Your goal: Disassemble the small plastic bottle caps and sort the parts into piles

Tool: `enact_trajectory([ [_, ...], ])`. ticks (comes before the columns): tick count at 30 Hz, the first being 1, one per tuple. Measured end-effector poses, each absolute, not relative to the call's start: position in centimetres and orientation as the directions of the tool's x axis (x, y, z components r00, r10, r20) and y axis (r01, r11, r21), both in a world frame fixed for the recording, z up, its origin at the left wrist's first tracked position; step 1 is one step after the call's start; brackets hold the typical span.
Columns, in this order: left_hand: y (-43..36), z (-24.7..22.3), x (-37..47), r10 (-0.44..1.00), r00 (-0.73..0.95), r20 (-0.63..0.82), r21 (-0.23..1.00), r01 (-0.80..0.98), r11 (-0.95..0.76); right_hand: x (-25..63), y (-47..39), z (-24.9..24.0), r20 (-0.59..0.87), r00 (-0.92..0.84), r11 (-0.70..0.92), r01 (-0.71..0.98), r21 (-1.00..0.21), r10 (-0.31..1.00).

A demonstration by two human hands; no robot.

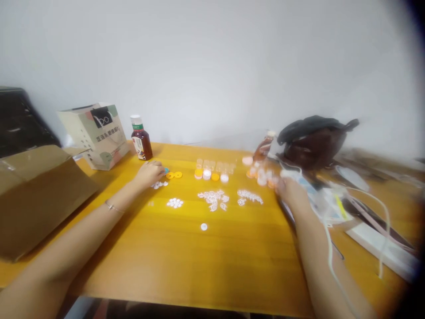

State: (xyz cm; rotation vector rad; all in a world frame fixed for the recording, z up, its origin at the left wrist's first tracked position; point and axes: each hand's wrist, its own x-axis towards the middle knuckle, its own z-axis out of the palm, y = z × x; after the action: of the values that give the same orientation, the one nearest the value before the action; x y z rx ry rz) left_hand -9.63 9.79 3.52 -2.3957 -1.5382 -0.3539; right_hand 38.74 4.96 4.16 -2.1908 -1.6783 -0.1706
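Note:
My left hand (150,173) is over the table's left side, its fingers drawn together at a small blue disc (166,170). Beside that disc lie two yellow rings (174,175), and small white pieces (160,184) are below the hand. On the right, my right hand (288,189) is smeared by motion at a cluster of orange and white caps (262,176); its fingers do not show clearly. Between the hands stand a row of clear little cups (215,166) and a row of orange and white caps (215,177). White spoked wheels (212,198) lie in front of them.
More white wheels (249,196), white discs (175,203) and a single disc (203,227) lie mid-table. A dark bottle (141,139), paper bag (102,135) and cardboard box (40,195) stand left. A tilted bottle (264,147), dark bag (312,144) and white cable (328,248) are right.

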Motion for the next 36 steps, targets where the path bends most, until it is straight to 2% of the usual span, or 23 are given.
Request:
enact_trajectory([
  [3,7.2,3.9,-7.6,0.795,0.416,0.441,0.022,0.881,-0.473,37.5,4.0,5.7,0.311,0.24,-0.168,0.956,-0.24,0.92],
  [4,5.8,4.0,-6.5,0.763,0.45,0.464,0.078,0.837,-0.541,36.7,3.6,6.2,0.32,0.178,-0.092,0.959,-0.269,0.931],
  [6,2.5,4.1,-4.1,0.684,0.599,0.416,0.161,0.692,-0.704,34.8,2.5,7.2,0.333,0.01,0.114,0.93,-0.348,0.943],
  [9,-2.5,3.8,-0.7,0.577,0.74,0.344,0.159,0.56,-0.813,31.3,0.2,8.3,0.241,-0.277,0.36,0.815,-0.455,0.93],
  [11,-4.9,3.2,1.0,0.542,0.783,0.307,0.161,0.518,-0.84,29.0,-1.5,8.6,0.158,-0.428,0.44,0.712,-0.548,0.89],
  [14,-6.4,2.1,2.2,0.537,0.792,0.291,0.178,0.506,-0.844,26.5,-3.7,8.7,0.094,-0.562,0.499,0.629,-0.596,0.821],
  [19,-6.0,0.7,2.5,0.57,0.756,0.322,0.252,0.512,-0.821,25.4,-4.6,7.9,0.031,-0.619,0.512,0.618,-0.597,0.785],
  [24,-5.5,0.3,2.3,0.601,0.724,0.338,0.403,0.466,-0.788,25.3,-4.2,7.2,0.019,-0.626,0.502,0.606,-0.617,0.779],
  [28,-5.2,0.6,1.7,0.645,0.704,0.296,0.499,0.462,-0.733,24.8,-4.2,6.7,0.019,-0.631,0.493,0.587,-0.643,0.776],
  [32,-3.4,1.9,-0.3,0.684,0.666,0.299,0.474,0.519,-0.712,23.9,-4.4,6.1,0.04,-0.634,0.495,0.56,-0.664,0.772],
  [36,0.2,3.2,-4.4,0.801,0.46,0.383,0.445,0.668,-0.596,22.8,-4.6,4.9,0.089,-0.616,0.489,0.519,-0.702,0.782],
])
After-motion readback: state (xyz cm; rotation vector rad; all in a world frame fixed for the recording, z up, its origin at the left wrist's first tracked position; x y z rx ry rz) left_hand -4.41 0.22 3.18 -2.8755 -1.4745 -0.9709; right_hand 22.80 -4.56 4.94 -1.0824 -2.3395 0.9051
